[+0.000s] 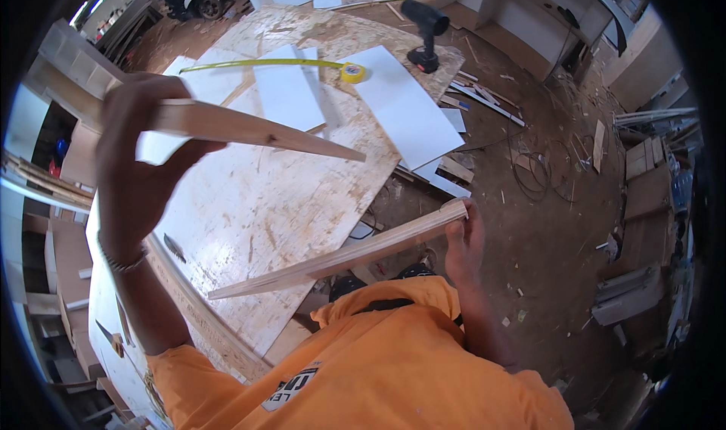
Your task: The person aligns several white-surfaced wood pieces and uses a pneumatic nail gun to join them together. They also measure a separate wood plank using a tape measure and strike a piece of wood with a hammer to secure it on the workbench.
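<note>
My left hand is raised over the left side of the worktable, its fingers and thumb closed round the near end of a wooden strip. That strip points rightward over the table, and a dark knot shows on its face. Close to my body, my right hand grips the right end of a second wooden strip, thumb against its side. This one slants down to the left, its far tip over the table's near part. The two strips are apart.
On the table lie white panels and a yellow tape measure with its blade drawn out to the left. A dark cordless drill stands at the far corner. Offcuts and a cable litter the floor to the right. Cabinet carcasses stand behind.
</note>
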`<state>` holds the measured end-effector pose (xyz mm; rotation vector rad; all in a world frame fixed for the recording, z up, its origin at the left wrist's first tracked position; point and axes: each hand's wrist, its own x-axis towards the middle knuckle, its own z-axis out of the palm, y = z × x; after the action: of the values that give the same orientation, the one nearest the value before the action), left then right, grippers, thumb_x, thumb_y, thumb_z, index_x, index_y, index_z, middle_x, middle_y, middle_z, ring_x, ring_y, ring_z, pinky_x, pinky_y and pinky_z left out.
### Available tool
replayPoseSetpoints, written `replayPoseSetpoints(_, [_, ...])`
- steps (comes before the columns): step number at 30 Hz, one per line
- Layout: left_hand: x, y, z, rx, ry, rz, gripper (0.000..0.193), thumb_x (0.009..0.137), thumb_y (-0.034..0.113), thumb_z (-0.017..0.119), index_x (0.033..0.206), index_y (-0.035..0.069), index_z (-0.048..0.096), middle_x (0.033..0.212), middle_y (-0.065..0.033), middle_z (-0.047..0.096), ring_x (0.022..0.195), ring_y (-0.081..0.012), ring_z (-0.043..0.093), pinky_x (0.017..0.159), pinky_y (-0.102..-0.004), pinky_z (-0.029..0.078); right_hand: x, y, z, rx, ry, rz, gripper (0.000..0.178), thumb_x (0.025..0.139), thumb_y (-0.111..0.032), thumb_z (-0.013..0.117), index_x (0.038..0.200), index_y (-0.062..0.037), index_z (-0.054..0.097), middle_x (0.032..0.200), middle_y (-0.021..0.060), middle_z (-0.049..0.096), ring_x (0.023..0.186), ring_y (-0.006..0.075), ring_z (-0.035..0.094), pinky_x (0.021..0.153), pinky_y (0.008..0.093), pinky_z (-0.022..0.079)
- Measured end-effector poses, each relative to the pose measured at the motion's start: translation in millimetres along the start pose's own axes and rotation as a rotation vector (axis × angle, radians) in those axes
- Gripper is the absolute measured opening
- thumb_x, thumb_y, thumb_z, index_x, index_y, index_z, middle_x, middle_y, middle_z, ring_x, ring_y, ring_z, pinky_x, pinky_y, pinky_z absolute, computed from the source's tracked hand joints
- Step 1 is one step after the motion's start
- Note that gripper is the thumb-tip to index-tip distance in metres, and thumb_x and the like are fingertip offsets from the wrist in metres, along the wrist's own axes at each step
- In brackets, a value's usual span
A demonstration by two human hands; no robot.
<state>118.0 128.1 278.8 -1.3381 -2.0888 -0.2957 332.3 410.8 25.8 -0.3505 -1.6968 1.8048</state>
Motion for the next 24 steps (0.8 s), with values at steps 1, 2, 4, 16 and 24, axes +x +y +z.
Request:
replayPoseSetpoints(1, [17.2,9.0,-10.7,-0.015,-0.002,0.013,0.053,0.067,0.013,0.093,0.112,0.007,0.065,0.105,-0.0065,0.068,0.106,-0.025,0.065,0.093,-0.0401,0.052,5.0,-0.8,-14.2,-0.011,-0.008,-0.012,0.044,0.097,-0.045,0.069,0.109,-0.0054,0.056,0.094,-0.0002,0.055,0.086,0.008,0.051,0.076,0.0264,0.044])
replayPoseSetpoints(2, [34.8,17.2,-17.4,-0.032,-0.005,0.027,0.055,0.067,0.013,0.092,0.114,0.007,0.064,0.105,-0.0064,0.068,0.105,-0.0234,0.065,0.091,-0.0385,0.054,8.6,-3.3,-29.4,-0.031,-0.045,-0.028,0.046,0.098,-0.05,0.065,0.108,-0.0058,0.055,0.095,0.0017,0.055,0.087,0.0095,0.052,0.077,0.0273,0.044])
replayPoseSetpoints(4, [71.7,33.9,-10.0,-0.004,0.011,0.043,0.057,0.07,0.013,0.092,0.119,0.008,0.062,0.108,-0.0065,0.069,0.104,-0.0228,0.067,0.089,-0.0359,0.057,17.0,-7.7,-63.7,-0.091,-0.102,-0.066,0.053,0.099,-0.059,0.058,0.105,-0.0065,0.054,0.097,0.0055,0.055,0.089,0.0127,0.054,0.079,0.0292,0.044])
replayPoseSetpoints(16, [333.9,166.1,169.5,-0.198,0.155,-0.052,0.054,0.089,0.027,0.08,0.135,0.008,0.059,0.126,-0.0147,0.066,0.111,-0.0246,0.067,0.095,-0.0369,0.056,53.5,-55.3,-267.7,-0.954,0.134,-0.434,0.055,0.09,-0.066,0.064,0.091,-0.0109,0.057,0.083,0.0073,0.059,0.075,0.0277,0.06,0.071,0.0424,0.045])
replayPoseSetpoints(24, [501.8,133.2,353.7,-0.169,0.027,0.644,0.019,0.096,0.019,0.067,0.105,0.005,0.058,0.1,-0.0151,0.066,0.094,-0.0322,0.069,0.075,-0.0425,0.057,64.7,-38.1,-363.6,-1.299,0.423,-0.232,0.043,0.089,-0.046,0.074,0.095,-0.0063,0.059,0.09,0.0118,0.059,0.087,0.0338,0.059,0.077,0.045,0.046])
